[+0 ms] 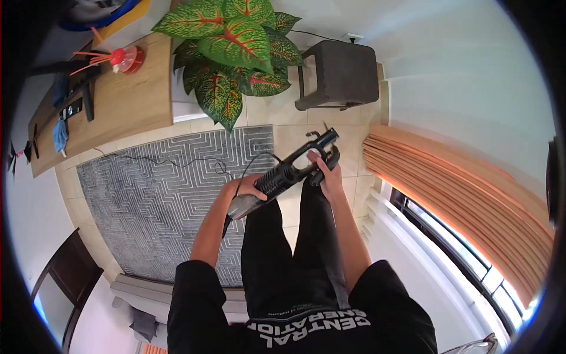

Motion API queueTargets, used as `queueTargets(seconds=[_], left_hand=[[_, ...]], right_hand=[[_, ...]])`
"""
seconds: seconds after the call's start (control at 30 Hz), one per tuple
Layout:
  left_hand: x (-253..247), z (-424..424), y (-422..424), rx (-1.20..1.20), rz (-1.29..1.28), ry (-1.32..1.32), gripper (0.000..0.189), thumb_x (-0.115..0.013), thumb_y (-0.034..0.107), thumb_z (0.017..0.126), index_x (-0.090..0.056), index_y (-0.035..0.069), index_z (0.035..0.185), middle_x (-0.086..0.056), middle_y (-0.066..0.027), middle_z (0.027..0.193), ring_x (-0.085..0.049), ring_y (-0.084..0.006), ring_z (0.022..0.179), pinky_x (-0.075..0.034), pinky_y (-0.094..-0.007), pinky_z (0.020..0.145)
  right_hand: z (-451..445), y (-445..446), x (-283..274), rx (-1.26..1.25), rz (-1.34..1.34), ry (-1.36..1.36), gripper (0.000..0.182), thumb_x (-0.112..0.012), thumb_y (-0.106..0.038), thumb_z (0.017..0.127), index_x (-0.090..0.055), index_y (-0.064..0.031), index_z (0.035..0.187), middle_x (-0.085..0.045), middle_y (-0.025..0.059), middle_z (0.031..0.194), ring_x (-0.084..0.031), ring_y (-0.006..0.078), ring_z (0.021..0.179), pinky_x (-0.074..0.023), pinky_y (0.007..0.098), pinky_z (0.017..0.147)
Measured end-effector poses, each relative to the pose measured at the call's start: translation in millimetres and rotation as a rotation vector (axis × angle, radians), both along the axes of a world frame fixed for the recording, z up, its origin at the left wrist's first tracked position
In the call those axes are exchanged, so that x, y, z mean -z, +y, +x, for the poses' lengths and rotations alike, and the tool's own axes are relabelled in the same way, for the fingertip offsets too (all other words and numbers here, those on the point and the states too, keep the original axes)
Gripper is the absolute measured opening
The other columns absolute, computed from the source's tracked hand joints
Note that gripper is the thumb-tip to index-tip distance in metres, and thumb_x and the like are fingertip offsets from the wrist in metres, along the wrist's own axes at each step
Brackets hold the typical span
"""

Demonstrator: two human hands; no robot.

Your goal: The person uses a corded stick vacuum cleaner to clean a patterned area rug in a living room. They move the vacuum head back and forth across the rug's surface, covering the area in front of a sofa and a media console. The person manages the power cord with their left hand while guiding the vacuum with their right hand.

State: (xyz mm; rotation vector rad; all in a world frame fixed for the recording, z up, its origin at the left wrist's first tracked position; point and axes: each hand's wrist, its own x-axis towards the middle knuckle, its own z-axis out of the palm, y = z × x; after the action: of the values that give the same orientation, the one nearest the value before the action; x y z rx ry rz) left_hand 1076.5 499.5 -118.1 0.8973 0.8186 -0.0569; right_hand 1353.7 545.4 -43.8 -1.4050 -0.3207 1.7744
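Observation:
A black and grey corded appliance, which looks like a handheld vacuum cleaner, is held slantwise over my legs. My left hand is wrapped around its lower body, just above the smoky grey end, with the thumb on top. Beside the open loop of the handle, my right hand grips the upper end, where a curved black part sits; some of its fingers are hidden. From the appliance a thin black cord loops out to the left, across the rug.
A patterned grey rug covers the tiles at left. Ahead are a large-leaved plant and a dark stool. A wooden table at upper left bears a reed diffuser. Orange curtains hang at right; a grey sofa is lower left.

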Motion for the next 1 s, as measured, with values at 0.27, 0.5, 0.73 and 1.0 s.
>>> queueTargets(seconds=[0.27,0.5,0.73,1.0], left_hand=[[-25.8,-24.8,-20.9,-0.329,0.191,-0.118,0.057,-0.076,0.027,0.07,-0.055,0.004,0.118,-0.061,-0.0026,0.093,-0.056,-0.0132,0.084,-0.045,-0.0302,0.077],[-34.3,-93.0,-49.6,-0.968,0.608,0.795,0.03,-0.059,0.035,0.084,-0.065,0.006,0.09,-0.068,-0.0091,0.08,-0.065,-0.0201,0.081,-0.049,-0.0359,0.066],[-143.4,5.6,-48.5,-0.622,1.005,0.305,0.073,-0.077,0.038,0.066,-0.047,0.001,0.121,-0.056,-0.0195,0.113,-0.053,-0.034,0.107,-0.041,-0.0403,0.092],[-138.6,18.8,-47.1,-0.617,0.966,0.214,0.069,-0.077,0.031,0.063,-0.048,0.002,0.118,-0.057,-0.0198,0.109,-0.056,-0.0346,0.103,-0.044,-0.0391,0.088]], right_hand=[[-66.9,-19.1,-79.0,-0.096,0.2,-0.477,0.027,-0.068,-0.012,0.08,-0.045,-0.0033,0.091,-0.055,0.0049,0.071,-0.061,0.0148,0.06,-0.0461,0.0258,0.054],[-90.3,-43.5,-102.7,-0.215,0.456,-0.951,0.051,-0.074,-0.02,0.072,-0.047,0.0019,0.109,-0.06,0.0133,0.078,-0.061,0.0251,0.069,-0.0475,0.0353,0.066],[-94.3,-46.9,-120.5,-0.141,0.574,-1.017,0.045,-0.074,-0.021,0.072,-0.05,0.0004,0.102,-0.058,0.0084,0.071,-0.058,0.0193,0.063,-0.0468,0.0322,0.061],[-106.0,-62.7,-167.6,-0.104,0.521,-1.052,0.045,-0.072,-0.016,0.074,-0.048,0.0017,0.108,-0.061,0.0117,0.079,-0.063,0.023,0.07,-0.0486,0.0335,0.067]])
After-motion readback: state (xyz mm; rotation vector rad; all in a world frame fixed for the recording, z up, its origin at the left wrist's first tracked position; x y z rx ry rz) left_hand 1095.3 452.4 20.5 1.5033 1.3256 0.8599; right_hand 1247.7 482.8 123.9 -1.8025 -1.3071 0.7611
